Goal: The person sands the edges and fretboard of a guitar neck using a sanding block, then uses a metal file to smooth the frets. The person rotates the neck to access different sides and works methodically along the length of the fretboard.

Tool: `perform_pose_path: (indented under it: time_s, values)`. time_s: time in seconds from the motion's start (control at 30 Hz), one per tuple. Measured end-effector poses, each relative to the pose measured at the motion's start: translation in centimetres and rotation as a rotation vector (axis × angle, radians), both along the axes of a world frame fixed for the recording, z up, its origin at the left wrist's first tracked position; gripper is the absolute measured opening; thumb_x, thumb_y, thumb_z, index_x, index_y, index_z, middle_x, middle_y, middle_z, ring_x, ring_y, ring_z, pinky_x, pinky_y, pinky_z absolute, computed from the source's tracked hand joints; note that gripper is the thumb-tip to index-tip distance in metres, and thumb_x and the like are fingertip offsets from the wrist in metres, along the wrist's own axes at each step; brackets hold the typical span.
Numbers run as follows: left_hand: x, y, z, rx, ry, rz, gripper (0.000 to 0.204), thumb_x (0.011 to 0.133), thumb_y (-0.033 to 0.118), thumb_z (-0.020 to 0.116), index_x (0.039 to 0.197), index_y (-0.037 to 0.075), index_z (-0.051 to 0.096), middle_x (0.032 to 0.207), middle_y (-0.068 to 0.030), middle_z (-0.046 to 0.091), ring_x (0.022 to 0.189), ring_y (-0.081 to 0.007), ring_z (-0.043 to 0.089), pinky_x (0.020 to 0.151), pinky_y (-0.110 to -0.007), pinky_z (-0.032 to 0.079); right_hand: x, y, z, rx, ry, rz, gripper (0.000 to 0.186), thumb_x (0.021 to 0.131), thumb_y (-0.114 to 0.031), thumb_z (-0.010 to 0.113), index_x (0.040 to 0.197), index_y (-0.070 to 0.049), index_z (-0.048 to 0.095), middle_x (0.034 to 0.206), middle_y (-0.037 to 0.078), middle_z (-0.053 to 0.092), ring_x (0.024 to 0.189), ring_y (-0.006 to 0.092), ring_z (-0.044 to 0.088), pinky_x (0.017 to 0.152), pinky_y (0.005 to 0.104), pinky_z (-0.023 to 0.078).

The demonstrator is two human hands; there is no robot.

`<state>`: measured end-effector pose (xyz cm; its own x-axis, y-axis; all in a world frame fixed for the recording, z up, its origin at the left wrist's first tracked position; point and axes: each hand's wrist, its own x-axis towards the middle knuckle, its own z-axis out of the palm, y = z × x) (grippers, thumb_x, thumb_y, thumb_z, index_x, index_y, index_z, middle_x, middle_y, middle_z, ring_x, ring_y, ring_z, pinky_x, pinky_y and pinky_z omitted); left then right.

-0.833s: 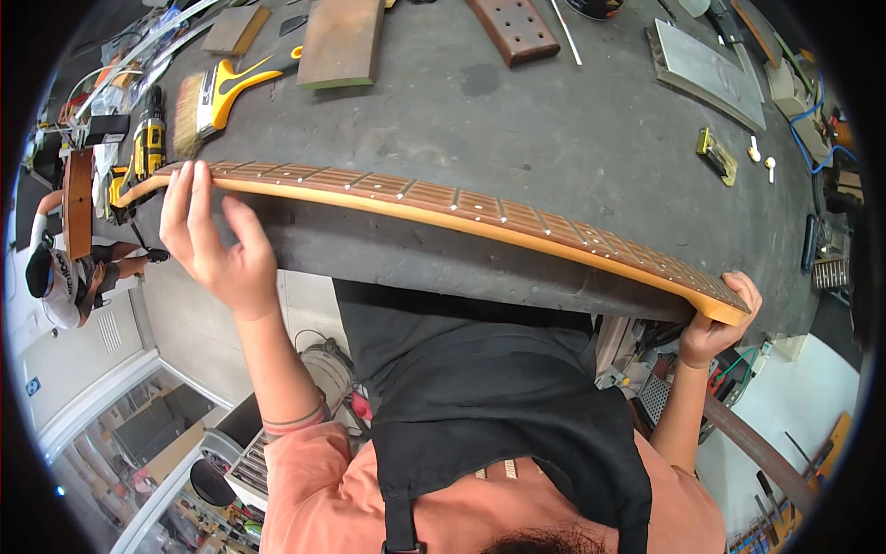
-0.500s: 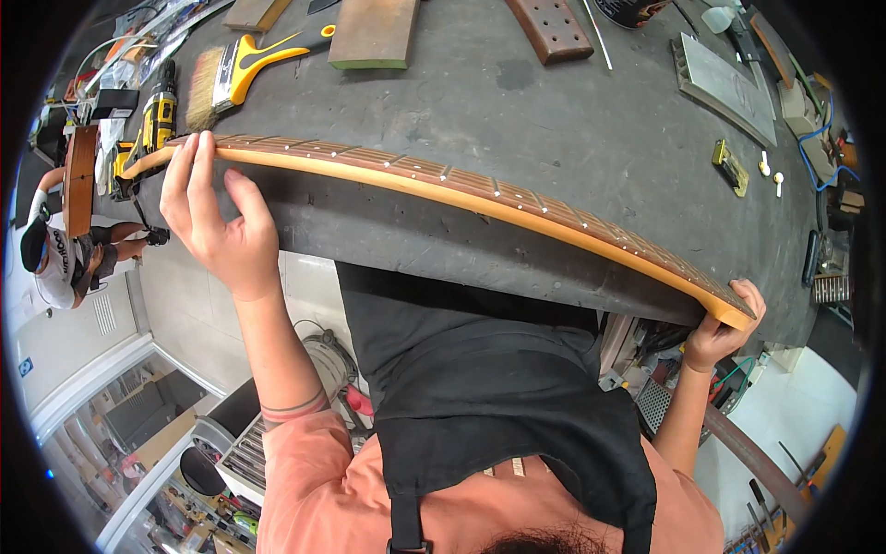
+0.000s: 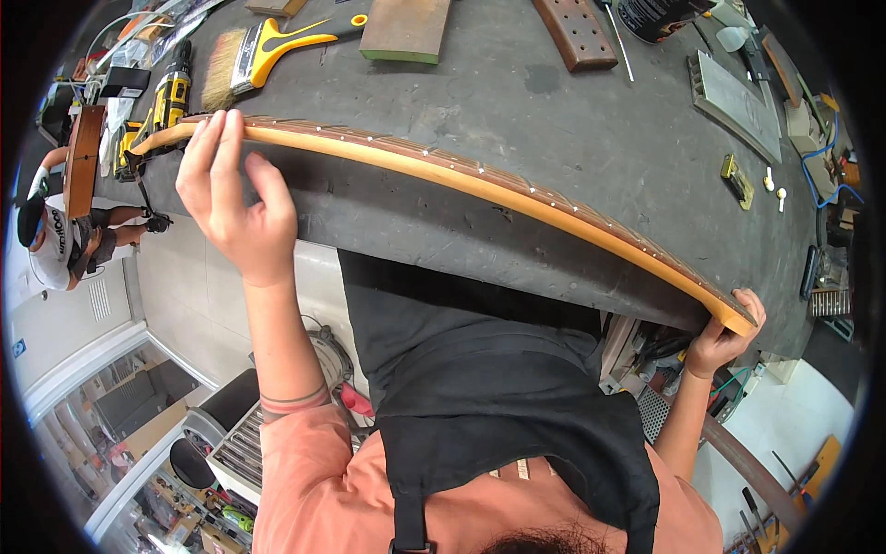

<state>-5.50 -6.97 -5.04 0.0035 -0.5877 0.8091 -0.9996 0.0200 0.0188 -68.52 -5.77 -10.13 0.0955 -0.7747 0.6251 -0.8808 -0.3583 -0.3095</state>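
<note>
A guitar neck (image 3: 461, 174) with pale wood and a dark fretted fingerboard spans the near side of the dark workbench, its pale side edge toward me. It looks bowed through the wide lens. At its headstock end, my left hand (image 3: 242, 208) holds the neck with long, nearly straight fingers laid across it, the thumb standing apart. Around the other end, the heel, my right hand (image 3: 723, 340) is closed, with fingertips showing beyond the wood. Beside the headstock lies a yellow and black cordless drill (image 3: 171, 97).
Farther back on the workbench (image 3: 480, 102) are a wide paintbrush (image 3: 268, 57), a wooden block (image 3: 404, 30), a brown block with holes (image 3: 577, 37) and a dark can (image 3: 653, 17). A metal plate (image 3: 736, 103) and white earbuds (image 3: 781, 196) lie right. Another person (image 3: 57, 245) sits at far left.
The neck has tilted slightly, so less of the fingerboard's face shows. My left hand has shifted a little up and right in view. My right hand stays at the heel.
</note>
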Motion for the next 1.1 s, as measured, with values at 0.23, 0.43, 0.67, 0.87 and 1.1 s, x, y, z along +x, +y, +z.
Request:
perform_pose_path:
  time_s: [0.23, 0.43, 0.67, 0.87, 1.1]
  values:
    - [3.0, -0.1, 0.2, 0.007, 0.01, 0.114, 0.058, 0.093, -0.007, 0.074, 0.15, 0.007, 0.079, 0.152, -0.0104, 0.077, 0.143, -0.0298, 0.069, 0.124, -0.045, 0.049, -0.1, -0.1, -0.1, -0.001, 0.007, 0.004, 0.055, 0.114, -0.052, 0.072, 0.129, 0.001, 0.068, 0.127, 0.019, 0.072, 0.121, 0.0378, 0.068, 0.111, 0.0506, 0.052]
    - [4.4, -0.2, 0.5, 0.014, -0.017, 0.154, 0.059, 0.094, -0.005, 0.075, 0.151, 0.009, 0.079, 0.152, -0.0093, 0.077, 0.143, -0.0301, 0.068, 0.124, -0.046, 0.049, 0.2, -0.1, 0.2, -0.009, 0.016, 0.011, 0.057, 0.115, -0.054, 0.071, 0.129, 0.001, 0.068, 0.126, 0.019, 0.073, 0.121, 0.038, 0.069, 0.111, 0.0508, 0.052]
    - [3.1, 0.1, 0.7, 0.024, 0.032, 0.135, 0.055, 0.098, -0.006, 0.073, 0.152, 0.006, 0.078, 0.154, -0.0127, 0.077, 0.143, -0.0312, 0.07, 0.123, -0.045, 0.052, -0.8, 0.2, -0.3, 0.026, -0.001, 0.032, 0.062, 0.118, -0.055, 0.069, 0.136, 0.004, 0.067, 0.134, 0.02, 0.07, 0.131, 0.0384, 0.068, 0.117, 0.0515, 0.05]
    - [-0.5, 0.7, 0.2, 0.022, 0.073, 0.031, 0.055, 0.096, -0.009, 0.071, 0.15, -0.001, 0.078, 0.156, -0.0192, 0.073, 0.146, -0.037, 0.069, 0.125, -0.048, 0.053, -0.9, 0.1, -0.3, 0.03, -0.005, 0.035, 0.06, 0.119, -0.053, 0.069, 0.137, 0.005, 0.067, 0.135, 0.02, 0.07, 0.131, 0.0389, 0.068, 0.118, 0.0511, 0.051]
    - [1.5, 0.7, -0.3, 0.002, 0.035, -0.015, 0.057, 0.093, -0.011, 0.071, 0.148, -0.001, 0.078, 0.152, -0.0178, 0.075, 0.148, -0.0376, 0.068, 0.125, -0.049, 0.053, -1.4, 0.2, -0.8, 0.004, -0.021, 0.034, 0.05, 0.118, -0.042, 0.07, 0.137, 0.004, 0.068, 0.134, 0.022, 0.07, 0.13, 0.0404, 0.068, 0.118, 0.0531, 0.05]
